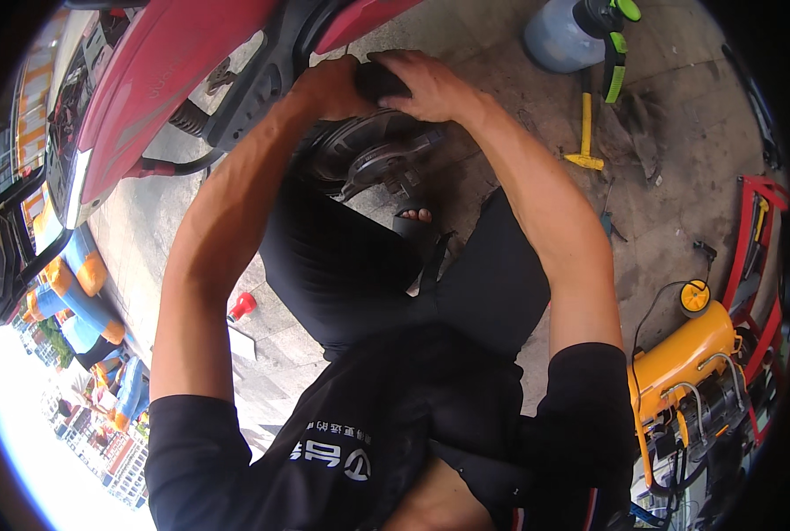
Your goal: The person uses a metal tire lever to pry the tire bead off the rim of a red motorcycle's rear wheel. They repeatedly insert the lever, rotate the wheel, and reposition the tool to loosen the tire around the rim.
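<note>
So I'm standing here watching, and both hands are on this black tyre (382, 81) right beside the red scooter (165, 80). Left hand (329, 87) is curled on its left side, right hand (430, 86) on the other, so the top sits between them. Fingers look closed on it, not spread, though some fingertips are hidden. Progress? I'd guess midway: the tyre's around the wheel hub (386, 168), but I can't tell if it's fully seated or mounted, so checking that's probably left. Yellow hammer (586, 133) lies on the ground, unused.
</note>
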